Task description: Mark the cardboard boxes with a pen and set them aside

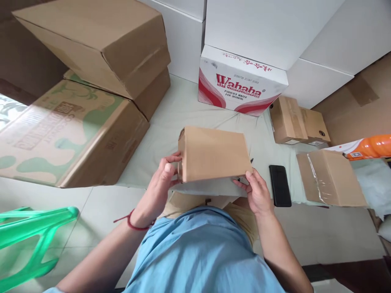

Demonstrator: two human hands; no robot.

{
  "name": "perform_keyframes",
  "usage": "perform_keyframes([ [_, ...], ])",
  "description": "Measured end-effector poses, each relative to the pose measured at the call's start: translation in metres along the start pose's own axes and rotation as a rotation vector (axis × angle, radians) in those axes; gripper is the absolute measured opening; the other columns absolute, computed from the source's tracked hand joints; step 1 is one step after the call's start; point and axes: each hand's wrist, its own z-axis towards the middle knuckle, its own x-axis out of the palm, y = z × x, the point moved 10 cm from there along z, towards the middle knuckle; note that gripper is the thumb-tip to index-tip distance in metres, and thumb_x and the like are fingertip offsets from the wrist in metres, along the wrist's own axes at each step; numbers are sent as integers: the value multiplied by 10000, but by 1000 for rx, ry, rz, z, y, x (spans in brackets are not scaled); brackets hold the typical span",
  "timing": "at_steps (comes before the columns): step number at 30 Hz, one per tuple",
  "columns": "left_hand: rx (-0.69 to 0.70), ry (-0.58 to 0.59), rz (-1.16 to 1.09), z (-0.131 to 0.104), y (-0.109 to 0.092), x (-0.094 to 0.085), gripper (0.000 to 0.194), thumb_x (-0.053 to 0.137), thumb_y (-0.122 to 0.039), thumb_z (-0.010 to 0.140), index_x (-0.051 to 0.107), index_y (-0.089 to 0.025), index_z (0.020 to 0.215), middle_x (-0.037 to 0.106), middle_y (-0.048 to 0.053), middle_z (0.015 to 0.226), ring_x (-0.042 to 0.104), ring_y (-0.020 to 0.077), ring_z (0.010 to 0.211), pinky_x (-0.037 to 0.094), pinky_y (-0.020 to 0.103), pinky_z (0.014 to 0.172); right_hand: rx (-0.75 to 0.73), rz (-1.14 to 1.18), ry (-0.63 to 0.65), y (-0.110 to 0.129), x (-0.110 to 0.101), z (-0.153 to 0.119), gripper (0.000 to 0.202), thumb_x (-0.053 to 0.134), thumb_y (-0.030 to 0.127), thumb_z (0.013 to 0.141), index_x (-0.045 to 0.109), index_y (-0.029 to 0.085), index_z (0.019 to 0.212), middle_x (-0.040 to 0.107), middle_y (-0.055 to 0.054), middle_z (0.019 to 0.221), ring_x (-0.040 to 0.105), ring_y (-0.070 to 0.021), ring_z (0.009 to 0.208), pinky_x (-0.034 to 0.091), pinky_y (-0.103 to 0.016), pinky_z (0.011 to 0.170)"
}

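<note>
A plain brown cardboard box (215,154) is between my hands over the near edge of the covered table, its broad face turned up towards me. My left hand (163,175) presses against the box's left end, fingers on that side and thumb raised near the edge. At the near right corner my right hand (255,187) grips the box, thumb on top and fingers underneath. What lies under the box is mostly hidden. A small dark tip of something (251,160) shows just past its right edge.
A black phone (280,186) lies right of my right hand, with an opened-out carton (331,178) and an orange bottle (371,147) beyond. Behind stand a Wahaha water carton (241,83) and small boxes (297,120). Large cartons (100,53) are stacked left, above a green stool (36,232).
</note>
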Motion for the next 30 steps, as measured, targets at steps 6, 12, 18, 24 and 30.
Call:
perform_keyframes([
  [6,-242,-123,-226,9,28,-4,534,864,-568,764,666,-285,1171,717,35,1335,684,272,1172,615,282,737,-288,-326,152,39,34,-23,492,698,478,1043,658,354,1517,678,-74,1510,635,-296,1411,630,-473,1119],
  [12,-342,-187,-531,2,34,1,353,810,-467,698,741,-290,995,777,0,960,708,229,772,659,357,642,-668,-681,248,90,73,-71,809,696,303,1021,345,505,1721,477,-71,1706,509,-380,1524,653,-610,1052],
  [18,-374,-148,-606,4,29,4,464,806,-490,726,767,-340,1164,804,7,993,748,261,826,681,394,646,-712,-698,326,107,88,-88,838,695,265,1014,327,517,1724,418,-66,1740,506,-375,1518,681,-567,1012],
  [24,-221,-142,-394,12,11,4,611,794,-757,801,766,-299,1205,763,52,1296,723,229,942,603,279,613,-520,-504,201,77,43,-43,622,684,392,1042,524,407,1643,537,-111,1608,617,-317,1371,711,-438,908],
  [30,49,-25,-153,-4,-24,19,586,640,-762,945,720,-330,1333,634,67,1527,595,321,1355,608,367,890,-313,-364,-13,43,5,-8,578,695,530,1025,607,367,1573,665,-92,1369,656,-238,1087,660,-350,811],
])
